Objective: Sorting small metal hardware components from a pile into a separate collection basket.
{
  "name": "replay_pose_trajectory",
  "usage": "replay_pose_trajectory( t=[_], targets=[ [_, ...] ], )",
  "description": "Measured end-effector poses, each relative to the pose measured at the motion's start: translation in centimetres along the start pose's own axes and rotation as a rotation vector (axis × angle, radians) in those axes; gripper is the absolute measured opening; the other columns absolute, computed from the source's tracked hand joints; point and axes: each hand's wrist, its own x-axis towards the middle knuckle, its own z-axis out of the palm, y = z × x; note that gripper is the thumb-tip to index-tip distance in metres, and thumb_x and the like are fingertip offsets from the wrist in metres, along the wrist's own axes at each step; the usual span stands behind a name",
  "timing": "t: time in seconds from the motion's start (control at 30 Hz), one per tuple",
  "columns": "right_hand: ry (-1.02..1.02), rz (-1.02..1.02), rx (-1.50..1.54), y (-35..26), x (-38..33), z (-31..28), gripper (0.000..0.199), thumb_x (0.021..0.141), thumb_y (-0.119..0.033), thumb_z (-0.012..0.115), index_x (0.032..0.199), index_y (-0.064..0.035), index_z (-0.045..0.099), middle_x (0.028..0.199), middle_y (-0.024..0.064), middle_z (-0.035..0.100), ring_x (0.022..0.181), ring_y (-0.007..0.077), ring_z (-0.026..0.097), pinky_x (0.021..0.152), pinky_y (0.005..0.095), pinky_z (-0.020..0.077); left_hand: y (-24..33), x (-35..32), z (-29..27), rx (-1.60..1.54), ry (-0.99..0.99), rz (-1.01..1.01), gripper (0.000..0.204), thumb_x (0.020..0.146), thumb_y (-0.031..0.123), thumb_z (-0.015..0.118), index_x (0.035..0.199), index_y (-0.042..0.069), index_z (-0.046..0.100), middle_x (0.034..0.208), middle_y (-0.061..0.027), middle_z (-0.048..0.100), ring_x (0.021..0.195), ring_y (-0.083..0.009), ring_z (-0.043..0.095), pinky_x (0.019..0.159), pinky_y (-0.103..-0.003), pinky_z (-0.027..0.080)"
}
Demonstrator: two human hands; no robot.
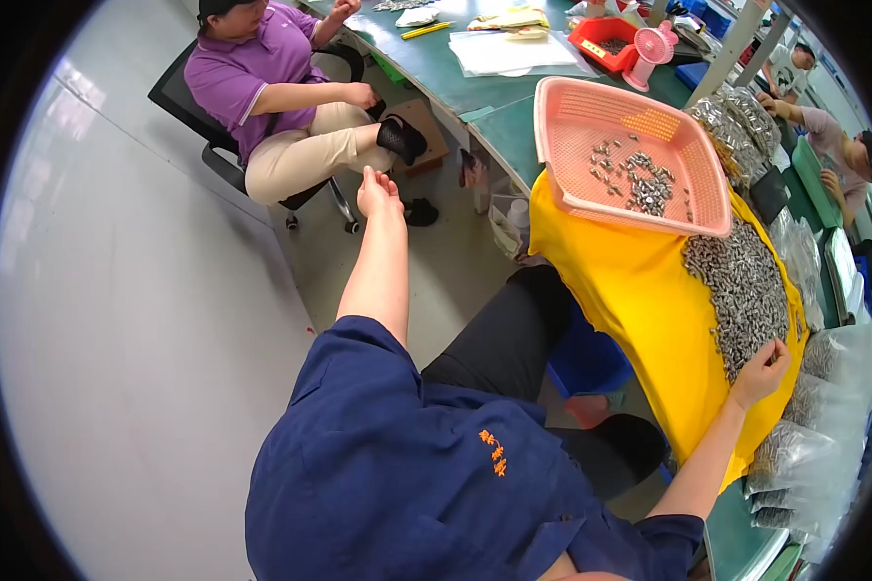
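Factory-type workshop, small parts. Evidence: long green-topped bench (494, 95), heap of small metal parts (741, 290) on a yellow cloth (615, 276), more in a pink basket (638, 221) and a red bin (596, 55), clear bags (794, 455) of them stacked alongside. Co-worker in purple (262, 58) on an office chair (176, 97). Far right is warped; looks like two more people (843, 155) at benches.

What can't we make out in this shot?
All in the head view:
Left hand: whether it holds a part; too small to tell.
Right hand: whether its fingertips pinch a part; too small.
Metal parts: exact shape of each; too small and crowded.
Blue bin: full outline; yellow cloth and the wearer's leg cover parts.
Co-worker in purple: top of the head; cut off by the upper edge.
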Motion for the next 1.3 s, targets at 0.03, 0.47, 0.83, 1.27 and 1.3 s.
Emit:
replay_pose_trajectory(
  t=[0.03,0.47,0.83,1.27,1.3],
  targets=[
    [0.003,-0.013,-0.002,-0.1,0.0,0.0,0.012,0.081,-0.010,0.052,0.089,-0.0012,0.054,0.084,0.0119,0.057,0.073,0.0233,0.056,0.062,0.0286,0.0454,0.0,-0.2,0.1,0.014,0.012,0.002,0.014,0.079,0.023,0.059,0.081,0.012,0.051,0.068,0.0045,0.053,0.057,-0.0045,0.049,0.050,-0.018,0.041],
    [0.002,0.009,0.024,0.1,0.0,-0.4,0.013,0.081,-0.011,0.052,0.089,-0.0009,0.054,0.083,0.0109,0.057,0.073,0.0217,0.055,0.062,0.0275,0.0451,-1.0,-0.7,-0.2,0.053,0.005,0.025,0.016,0.077,0.024,0.062,0.072,0.013,0.050,0.064,0.0050,0.053,0.055,-0.0046,0.049,0.048,-0.017,0.039],
    [0.008,0.017,0.052,-0.3,0.1,-0.1,0.011,0.081,-0.009,0.052,0.087,-0.0007,0.054,0.082,0.0106,0.057,0.074,0.0215,0.055,0.065,0.0279,0.0445,1.1,-2.9,0.7,0.130,-0.099,0.178,0.014,0.079,0.023,0.058,0.076,0.012,0.051,0.065,0.0047,0.052,0.054,-0.0045,0.048,0.047,-0.018,0.039],
    [-0.039,0.031,0.173,-0.3,-0.3,0.2,0.012,0.081,-0.009,0.051,0.090,-0.0003,0.053,0.084,0.0099,0.056,0.073,0.0201,0.054,0.063,0.0269,0.0441,4.1,-25.0,11.4,-0.062,-1.153,0.390,0.006,0.080,0.005,0.055,0.084,0.003,0.052,0.073,-0.0034,0.053,0.062,-0.0101,0.049,0.057,-0.021,0.043],
    [-0.046,0.032,0.190,-0.3,-0.4,0.0,0.012,0.081,-0.008,0.051,0.090,-0.0002,0.053,0.084,0.0101,0.056,0.072,0.0203,0.054,0.063,0.0272,0.0442,3.3,-26.7,11.5,0.010,-1.222,0.375,0.006,0.080,0.005,0.055,0.085,0.003,0.052,0.074,-0.0042,0.053,0.063,-0.0104,0.050,0.058,-0.022,0.044]
  ],
)
